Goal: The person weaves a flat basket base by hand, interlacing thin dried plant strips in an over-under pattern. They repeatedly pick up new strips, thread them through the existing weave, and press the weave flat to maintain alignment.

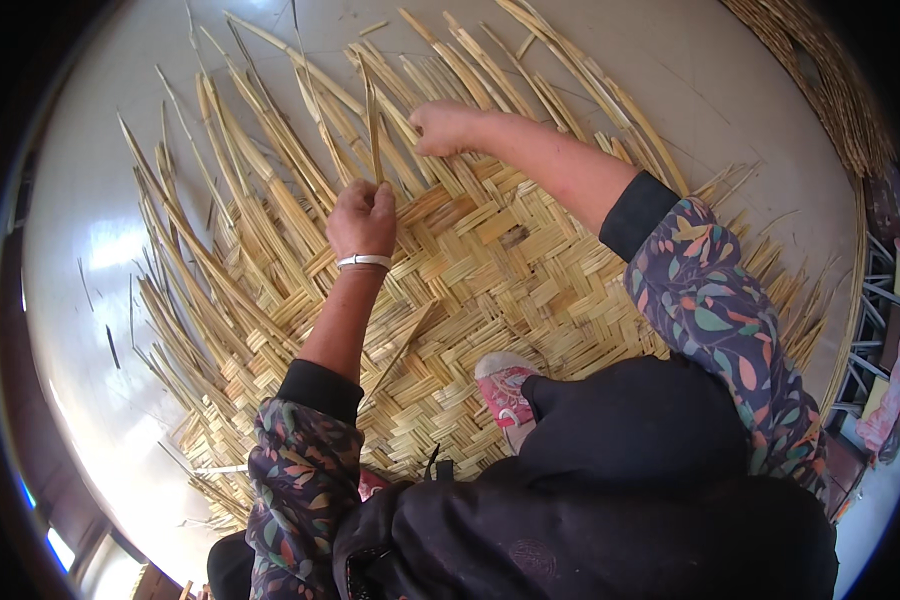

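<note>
- Left hand [362, 218], centre of frame: fingers closed together around one flat bamboo strip [373, 125], which stands lifted, pointing to the upper edge of the frame. A pale bangle [364, 261] sits on that wrist.
- Right hand [440, 127], upper centre: fingers curled and pressed down on the loose strips just right of the lifted one. Whether it pinches a single strip I cannot tell; the fingertips are hidden.
- Woven bamboo mat [490, 260] lies flat on the pale floor [90, 250], filling mid-frame. The finished herringbone weave runs from the hands down to the person's knees; a pink shoe [505, 390] rests on its lower part.
- Step, as judged: interlacing at the weave's upper edge, one strip raised, neighbours held down.
- Next move, as judged: calls for keeping the neighbours flat while the raised strip is guided across and pulled snug.
- Edges: unwoven strip ends [185, 200] fan out at upper left and along the top; shorter ends poke out at right.
- Open room: bare floor at left and upper right. A second coiled mat edge [830, 90] sits at the far upper right, well apart.
</note>
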`<state>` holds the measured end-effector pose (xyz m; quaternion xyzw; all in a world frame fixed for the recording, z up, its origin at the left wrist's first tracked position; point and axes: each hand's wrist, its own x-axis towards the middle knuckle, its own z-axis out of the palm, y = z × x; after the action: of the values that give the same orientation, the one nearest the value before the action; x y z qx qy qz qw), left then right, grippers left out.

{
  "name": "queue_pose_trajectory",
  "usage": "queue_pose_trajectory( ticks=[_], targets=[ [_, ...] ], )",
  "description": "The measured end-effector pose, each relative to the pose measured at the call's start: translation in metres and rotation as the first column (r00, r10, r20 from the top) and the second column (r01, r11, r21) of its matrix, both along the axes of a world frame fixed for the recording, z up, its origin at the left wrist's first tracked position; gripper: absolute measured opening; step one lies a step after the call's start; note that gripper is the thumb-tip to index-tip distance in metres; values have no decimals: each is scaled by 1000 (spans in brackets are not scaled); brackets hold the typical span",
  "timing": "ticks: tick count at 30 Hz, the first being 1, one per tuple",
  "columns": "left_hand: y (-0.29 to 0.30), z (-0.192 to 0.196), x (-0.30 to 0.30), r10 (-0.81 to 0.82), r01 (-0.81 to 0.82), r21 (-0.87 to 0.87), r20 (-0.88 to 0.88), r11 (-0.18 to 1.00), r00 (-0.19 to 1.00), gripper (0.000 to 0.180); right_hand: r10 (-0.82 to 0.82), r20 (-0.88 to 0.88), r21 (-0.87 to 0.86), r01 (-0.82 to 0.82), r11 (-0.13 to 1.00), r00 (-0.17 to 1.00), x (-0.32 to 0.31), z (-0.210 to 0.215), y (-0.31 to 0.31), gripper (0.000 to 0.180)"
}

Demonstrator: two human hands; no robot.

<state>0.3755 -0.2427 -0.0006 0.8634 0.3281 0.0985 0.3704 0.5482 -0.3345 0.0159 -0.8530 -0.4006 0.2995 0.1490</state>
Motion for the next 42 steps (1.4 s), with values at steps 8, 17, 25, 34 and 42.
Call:
queue_pose_trajectory(
  ticks=[8, 17, 25, 34, 42],
  targets=[
    [0, 0, 1, 37, -36, -76, 6, 996, 999, 24, -108, -122, -127, 92, 988, 987, -3, 2, 6, 46],
    [4, -1, 8, 86, -103, -133, -127, 986, 988, 25, -283, -503, 80, 370, 926, 817, 0, -4, -7, 65],
    [13, -16, 6, -92, 61, -335, -78, 940, 993, 24, -228, -825, 125, 560, 819, 517, -7, -7, -25, 34],
    [18, 1, 9, -240, 154, -390, -184, 908, 953, 26, -339, -840, 240, 850, 469, 424, -18, -23, -44, 13],
    [20, -15, 6, -281, 236, -244, -166, 941, 945, 22, -658, -536, 272, 846, 458, 529, -55, -18, -68, 5]
  ],
)
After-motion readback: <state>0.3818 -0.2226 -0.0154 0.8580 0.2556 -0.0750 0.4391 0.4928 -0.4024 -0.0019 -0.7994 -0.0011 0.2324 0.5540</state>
